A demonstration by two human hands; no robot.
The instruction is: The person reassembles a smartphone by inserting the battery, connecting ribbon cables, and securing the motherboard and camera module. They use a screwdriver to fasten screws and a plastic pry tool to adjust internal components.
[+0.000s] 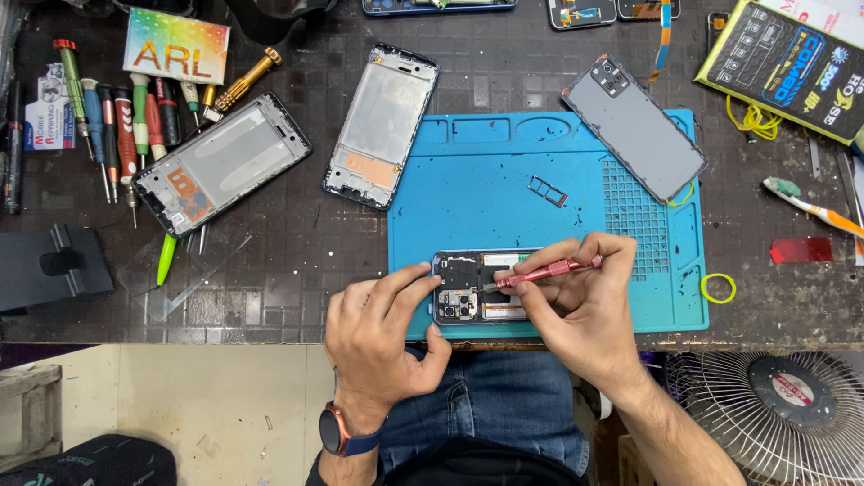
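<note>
An opened phone [472, 288] with its back off lies at the near edge of a blue work mat [504, 180], its camera module and circuit board showing. My left hand [378, 337] grips the phone's left end, thumb at the near side and fingers on top. My right hand [580, 306] pinches a small pink screwdriver [540, 272], its tip touching the board near the camera. A grey phone back cover [634, 126] rests on the mat's far right corner. A small SIM tray [547, 191] lies in the mat's middle.
Two bare phone frames [220, 162] [382, 124] lie left of the mat. Several screwdrivers [126, 117] are lined up at far left, with a black stand [54, 265] below. A toothbrush [810, 209], yellow bands [718, 288], packets [792, 63] and a fan [778, 405] are at right.
</note>
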